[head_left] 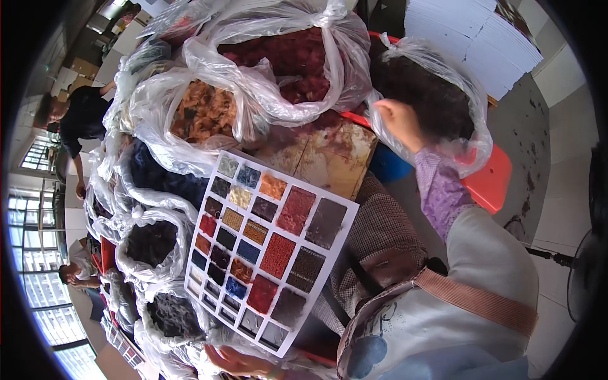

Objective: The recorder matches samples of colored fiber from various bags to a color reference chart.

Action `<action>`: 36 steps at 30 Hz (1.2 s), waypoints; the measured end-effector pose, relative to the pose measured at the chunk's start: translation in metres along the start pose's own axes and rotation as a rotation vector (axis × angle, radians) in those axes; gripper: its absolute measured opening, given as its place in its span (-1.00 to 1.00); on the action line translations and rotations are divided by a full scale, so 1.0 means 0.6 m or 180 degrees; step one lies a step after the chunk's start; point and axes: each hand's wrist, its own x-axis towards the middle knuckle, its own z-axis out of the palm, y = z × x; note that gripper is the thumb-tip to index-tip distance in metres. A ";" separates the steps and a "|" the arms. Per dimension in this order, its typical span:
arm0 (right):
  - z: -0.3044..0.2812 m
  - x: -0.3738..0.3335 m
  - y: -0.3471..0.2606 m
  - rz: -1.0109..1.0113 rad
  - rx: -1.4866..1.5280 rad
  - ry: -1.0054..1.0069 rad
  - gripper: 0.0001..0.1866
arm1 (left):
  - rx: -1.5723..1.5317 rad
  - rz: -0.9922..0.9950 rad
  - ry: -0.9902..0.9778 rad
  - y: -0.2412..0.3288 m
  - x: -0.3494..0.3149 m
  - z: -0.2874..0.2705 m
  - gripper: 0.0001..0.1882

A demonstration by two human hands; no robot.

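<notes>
While reaching, right hand (398,121) in bag (472,88).

1. Right sleeve (440,190): lilac fabric with a fine check or dot print, gathered at the cuff.
2. Over-sleeve or apron panel (487,259): plain off-white cloth.
3. Strap (481,303): tan-pink webbing, running diagonally.
4. Lap garment (380,234): brown-and-cream small check weave.

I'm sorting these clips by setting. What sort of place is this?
Probably a workshop where coloured fibre or fluff is sorted. Clear plastic bags of loose red, orange and dark material crowd the area, a white grid tray holds sorted colour samples, and other people work nearby by large windows.
</notes>
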 end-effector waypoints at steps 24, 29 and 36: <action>-0.124 0.006 0.236 0.1084 -0.1781 -0.0943 -0.57 | 0.1063 0.2959 -0.5570 0.404 0.065 0.792 -0.66; -0.084 0.024 0.231 0.1083 -0.1713 -0.0975 -0.32 | 0.0147 0.3012 -0.4842 0.351 0.036 0.787 -0.53; -0.141 0.055 0.251 0.1672 0.0057 -0.0641 -0.68 | -0.0098 0.1205 -0.4538 0.396 0.109 0.716 -0.75</action>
